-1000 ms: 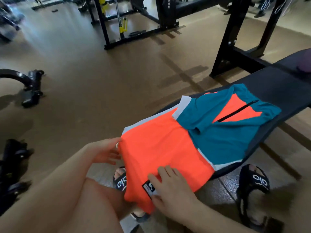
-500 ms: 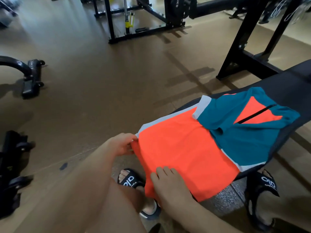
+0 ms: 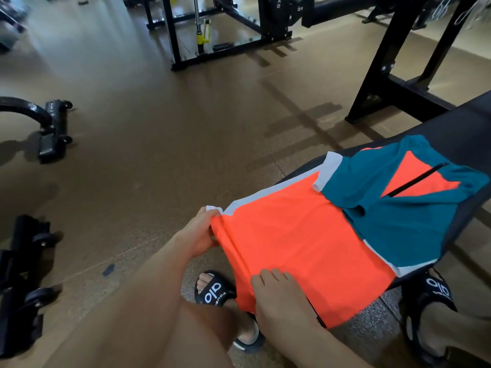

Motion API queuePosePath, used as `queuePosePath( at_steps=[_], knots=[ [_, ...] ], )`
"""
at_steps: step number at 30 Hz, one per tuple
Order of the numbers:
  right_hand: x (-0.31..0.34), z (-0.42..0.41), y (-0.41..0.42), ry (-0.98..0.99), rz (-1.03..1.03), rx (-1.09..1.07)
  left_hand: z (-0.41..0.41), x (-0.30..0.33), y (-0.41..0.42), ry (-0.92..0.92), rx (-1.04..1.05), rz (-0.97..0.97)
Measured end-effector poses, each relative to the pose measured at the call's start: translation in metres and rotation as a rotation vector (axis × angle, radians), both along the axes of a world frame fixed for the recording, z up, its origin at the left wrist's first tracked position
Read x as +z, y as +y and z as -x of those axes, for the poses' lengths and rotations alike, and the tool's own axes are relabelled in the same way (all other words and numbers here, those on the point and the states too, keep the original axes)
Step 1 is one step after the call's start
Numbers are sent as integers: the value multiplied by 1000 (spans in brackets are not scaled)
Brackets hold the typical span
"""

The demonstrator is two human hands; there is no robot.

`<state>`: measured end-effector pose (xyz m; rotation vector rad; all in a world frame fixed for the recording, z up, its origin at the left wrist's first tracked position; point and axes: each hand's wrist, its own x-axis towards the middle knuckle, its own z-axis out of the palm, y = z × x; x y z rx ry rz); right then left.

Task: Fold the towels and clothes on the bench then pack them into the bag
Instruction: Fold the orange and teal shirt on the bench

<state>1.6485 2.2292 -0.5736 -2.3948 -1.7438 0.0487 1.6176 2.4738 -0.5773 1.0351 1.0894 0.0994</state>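
A: Shirt (image 3: 300, 243) — where's it at?
B: Orange/teal one, spread flat on the black desk (image 3: 451, 136), near end hanging off the edge twd the person.
A: L side first?
B: Left hand (image 3: 198, 235) at the shirt's far-left corner, fingers (image 3: 210, 217) curled & pinching the white-trimmed hem.
A: And the R?
B: Right hand (image 3: 281, 301) on the near orange edge, fingers laid close together on top, thumb under the cloth, gripping it. Black slides (image 3: 215, 290) on both feet below, on the floor.
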Motion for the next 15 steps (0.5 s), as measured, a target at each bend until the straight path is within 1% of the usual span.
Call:
queuePosePath(
  at_steps=[2,5,6,8,9,11,15],
  knots=[
    [2,0,0,-19,19,-4,-1,4,2,-30,-31,-10],
    [8,0,2,59,88,-10,2,6,5,-9,-20,-90],
    [10,1,2,84,100,-32,4,5,5,5,-1,-130],
    [14,3,3,113,124,-58,8,2,6,27,102,-210],
    [16,4,4,127,137,-63,11,2,7,24,139,-257],
    [21,6,7,140,154,-45,14,8,6,-4,139,-379],
    [31,18,24,138,180,84,16,31,2,-56,6,-699]
  ],
)
